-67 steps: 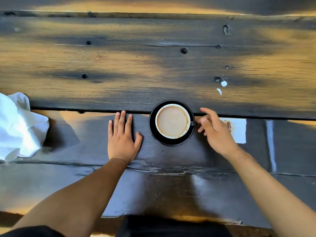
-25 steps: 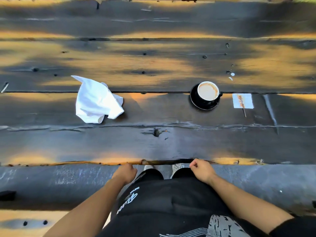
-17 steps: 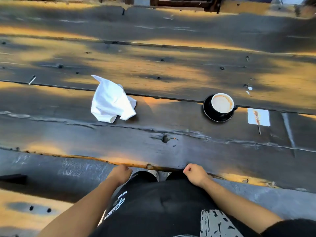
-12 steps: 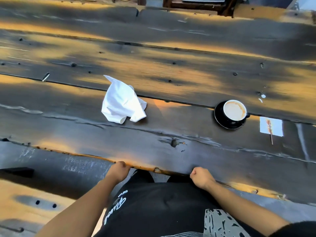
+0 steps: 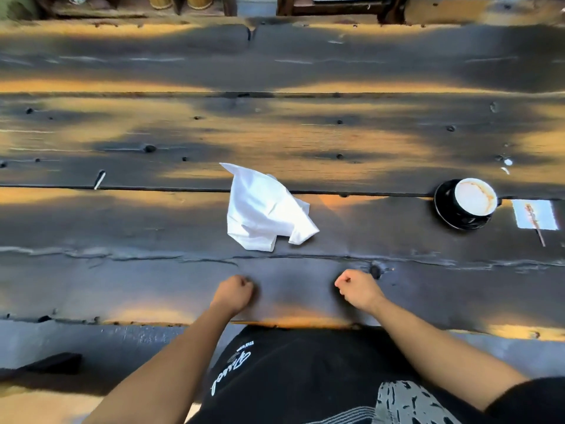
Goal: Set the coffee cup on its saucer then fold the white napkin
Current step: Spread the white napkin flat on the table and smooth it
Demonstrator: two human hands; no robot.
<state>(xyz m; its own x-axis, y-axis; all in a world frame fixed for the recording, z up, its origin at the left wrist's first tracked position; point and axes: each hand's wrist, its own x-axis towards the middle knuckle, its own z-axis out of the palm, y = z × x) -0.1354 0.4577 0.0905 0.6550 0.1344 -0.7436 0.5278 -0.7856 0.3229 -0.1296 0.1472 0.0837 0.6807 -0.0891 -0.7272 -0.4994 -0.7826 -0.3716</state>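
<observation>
Crumpled napkin [image 5: 265, 208], peak pointing away, lies beyond both empty fists, left hand [image 5: 234, 293] and right hand [image 5: 357, 289]; cup [image 5: 474, 198] sits on saucer [image 5: 443, 209].

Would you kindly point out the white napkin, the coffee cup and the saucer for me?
white napkin [image 5: 264, 211]: head view, middle of the crumpled cloth.
coffee cup [image 5: 474, 196]: head view, on the milky coffee surface.
saucer [image 5: 444, 206]: head view, bare black rim left of the cup.

Person: bare forearms, no watch or rings visible. Black shorts [image 5: 305, 371] with white script lettering on left leg; black-and-white patterned panel [image 5: 409, 405] on right. Black sleeve [image 5: 532, 402] at right arm.
</observation>
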